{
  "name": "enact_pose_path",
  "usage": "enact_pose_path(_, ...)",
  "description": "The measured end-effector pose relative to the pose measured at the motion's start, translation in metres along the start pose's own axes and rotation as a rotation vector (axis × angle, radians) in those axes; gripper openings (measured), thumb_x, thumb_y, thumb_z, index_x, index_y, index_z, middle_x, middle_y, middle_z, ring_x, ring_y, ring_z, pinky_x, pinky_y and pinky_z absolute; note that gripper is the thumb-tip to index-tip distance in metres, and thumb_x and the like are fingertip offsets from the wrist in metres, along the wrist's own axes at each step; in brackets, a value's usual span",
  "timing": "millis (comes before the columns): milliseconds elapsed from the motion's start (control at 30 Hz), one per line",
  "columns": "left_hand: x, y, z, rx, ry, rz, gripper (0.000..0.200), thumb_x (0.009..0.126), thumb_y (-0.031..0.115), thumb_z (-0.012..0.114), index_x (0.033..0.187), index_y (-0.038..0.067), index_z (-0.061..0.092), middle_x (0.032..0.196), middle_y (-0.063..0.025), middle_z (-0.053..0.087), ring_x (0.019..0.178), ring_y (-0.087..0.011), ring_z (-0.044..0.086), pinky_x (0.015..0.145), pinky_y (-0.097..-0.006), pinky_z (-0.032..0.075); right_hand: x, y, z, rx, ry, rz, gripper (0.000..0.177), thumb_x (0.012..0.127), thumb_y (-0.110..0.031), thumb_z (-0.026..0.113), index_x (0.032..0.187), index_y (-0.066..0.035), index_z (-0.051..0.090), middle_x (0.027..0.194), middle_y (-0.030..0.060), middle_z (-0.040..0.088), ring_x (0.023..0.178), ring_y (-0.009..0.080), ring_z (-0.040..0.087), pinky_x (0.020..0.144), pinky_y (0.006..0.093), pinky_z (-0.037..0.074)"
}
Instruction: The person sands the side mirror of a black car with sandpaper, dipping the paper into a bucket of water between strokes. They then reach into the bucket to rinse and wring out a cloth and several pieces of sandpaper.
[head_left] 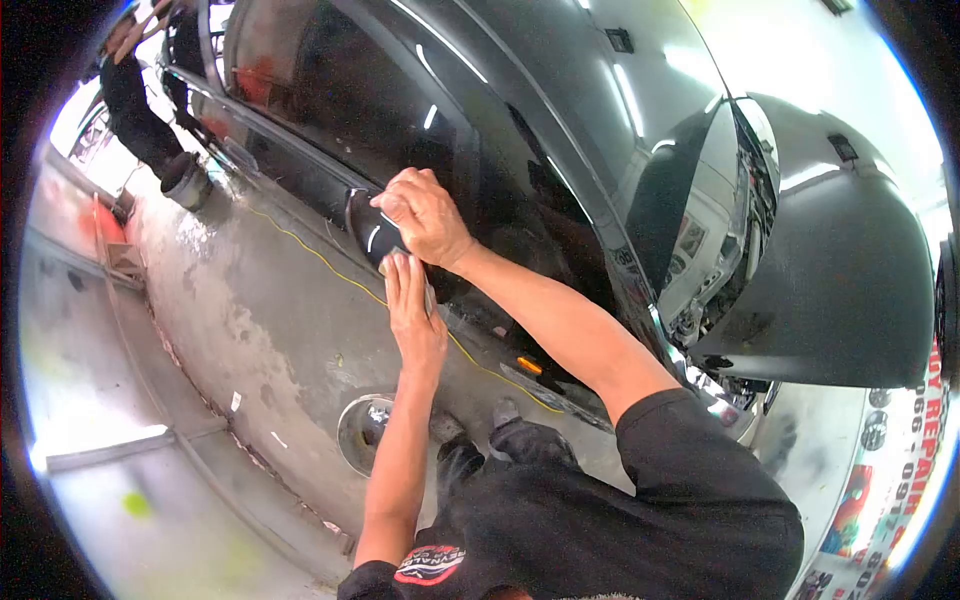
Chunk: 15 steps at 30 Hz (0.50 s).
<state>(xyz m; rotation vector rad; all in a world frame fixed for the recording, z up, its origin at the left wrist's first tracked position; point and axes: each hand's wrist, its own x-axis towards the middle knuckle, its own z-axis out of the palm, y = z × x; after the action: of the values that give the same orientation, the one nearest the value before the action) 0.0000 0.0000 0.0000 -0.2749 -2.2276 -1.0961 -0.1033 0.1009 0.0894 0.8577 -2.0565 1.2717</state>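
Handle [366, 232], glossy black, sat on the dark door [500, 150] of a car that filled the upper middle of the head view, just left of both hands. The right hand [427, 216] was curled over the handle's near end, fingers bent and closed around it, its knuckles facing the camera. The left hand [412, 312] lay just below it, flat against the door with fingers straight and together, gripping nothing; a small grey pad [387, 265] showed at its fingertips, pressed to the panel under the handle, though how far it ran beneath the palm could not be told. The two hands were nearly touching. A yellow cord [318, 258] ran across the concrete floor [250, 330] beneath the arms. A shiny hubcap [362, 432] lay on the floor beside the person's shoes [458, 452]. A bucket [186, 180] stood farther along the car, near another person [130, 95] at the upper left.
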Motion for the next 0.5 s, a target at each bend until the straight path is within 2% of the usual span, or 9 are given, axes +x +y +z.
enact_pose_path(67, -0.001, -0.014, -0.013, 0.032, -0.025, 0.067, 0.053, 0.093, -0.004, 0.055, 0.146, 0.002, 0.053, 0.153, -0.0242, 0.048, 0.148, -0.0417, 0.038, 0.122, -0.0505, 0.03, 0.005, -0.006, 0.01, 0.005, 0.023, -0.035, 0.029, 0.101, -0.025, 0.054, 0.091, -0.005, 0.073, 0.09, 0.0112, 0.066, 0.087, 0.0304, 0.06, 0.085, 0.0401, 0.043)
enact_pose_path(100, -0.001, 0.001, 0.007, 0.03, 0.003, 0.055, 0.046, 0.097, -0.001, 0.053, 0.142, 0.0, 0.055, 0.151, -0.025, 0.049, 0.146, -0.0433, 0.039, 0.12, -0.0496, 0.033, -0.02, -0.003, -0.019, -0.008, 0.027, -0.048, 0.026, 0.101, -0.023, 0.055, 0.093, -0.006, 0.073, 0.09, 0.0105, 0.066, 0.085, 0.0305, 0.06, 0.083, 0.0398, 0.044)
enact_pose_path(167, 0.053, -0.009, -0.009, -0.09, -0.038, -0.201, 0.038, 0.102, 0.006, 0.052, 0.14, 0.005, 0.059, 0.148, -0.0184, 0.055, 0.141, -0.0361, 0.048, 0.116, -0.0428, 0.04, -0.028, -0.004, -0.012, 0.051, 0.059, -0.036, 0.023, 0.101, -0.021, 0.055, 0.096, -0.008, 0.074, 0.09, 0.0109, 0.066, 0.086, 0.0305, 0.061, 0.082, 0.0406, 0.045)
enact_pose_path(200, 0.079, -0.028, 0.006, -0.126, 0.016, -0.229, 0.038, 0.101, 0.006, 0.054, 0.139, 0.008, 0.06, 0.144, -0.0159, 0.06, 0.135, -0.032, 0.056, 0.111, -0.0389, 0.045, -0.012, 0.004, -0.016, 0.053, 0.076, -0.065, 0.023, 0.101, -0.021, 0.055, 0.096, -0.009, 0.074, 0.09, 0.0109, 0.066, 0.087, 0.0302, 0.061, 0.082, 0.0411, 0.046)
enact_pose_path(267, 0.066, -0.016, 0.015, -0.124, 0.068, -0.258, 0.035, 0.098, 0.001, 0.055, 0.131, 0.009, 0.064, 0.137, -0.017, 0.064, 0.128, -0.0342, 0.06, 0.105, -0.0381, 0.05, -0.019, 0.01, -0.023, 0.115, 0.076, 0.023, 0.023, 0.103, -0.021, 0.055, 0.098, -0.009, 0.074, 0.091, 0.0107, 0.066, 0.088, 0.028, 0.063, 0.082, 0.0401, 0.048)
enact_pose_path(333, 0.027, 0.005, 0.025, 0.034, 0.172, -0.016, 0.045, 0.088, -0.011, 0.051, 0.13, 0.001, 0.062, 0.14, -0.0258, 0.057, 0.135, -0.0414, 0.053, 0.114, -0.046, 0.042, -0.025, 0.014, -0.028, 0.172, 0.095, 0.071, 0.027, 0.105, -0.022, 0.053, 0.102, -0.006, 0.074, 0.095, 0.01, 0.066, 0.091, 0.0236, 0.064, 0.084, 0.0364, 0.05)
enact_pose_path(367, 0.006, 0.025, 0.022, 0.032, 0.084, 0.026, 0.057, 0.079, -0.016, 0.05, 0.133, -0.002, 0.06, 0.143, -0.0289, 0.054, 0.141, -0.0447, 0.045, 0.118, -0.0506, 0.037, -0.029, 0.016, -0.031, 0.19, 0.117, 0.08, 0.03, 0.107, -0.024, 0.051, 0.104, -0.003, 0.073, 0.098, 0.0098, 0.066, 0.092, 0.0211, 0.064, 0.085, 0.0342, 0.05)
enact_pose_path(433, -0.028, 0.048, 0.023, 0.115, -0.044, 0.056, 0.08, 0.063, -0.018, 0.054, 0.141, -0.001, 0.056, 0.147, -0.0266, 0.052, 0.146, -0.0429, 0.04, 0.121, -0.0506, 0.033, -0.047, 0.004, -0.038, 0.378, 0.268, 0.143, 0.027, 0.104, -0.016, 0.05, 0.101, -0.002, 0.073, 0.096, 0.0123, 0.069, 0.092, 0.0257, 0.063, 0.085, 0.0361, 0.049)
enact_pose_path(500, -0.011, 0.04, 0.015, 0.169, -0.072, 0.114, 0.074, 0.066, -0.017, 0.055, 0.138, -0.002, 0.058, 0.147, -0.0257, 0.053, 0.144, -0.0423, 0.041, 0.121, -0.0495, 0.033, -0.088, -0.014, -0.053, 0.499, 0.301, 0.28, 0.035, 0.108, -0.019, 0.045, 0.102, 0.002, 0.072, 0.101, 0.0123, 0.067, 0.094, 0.0228, 0.062, 0.086, 0.0346, 0.049)
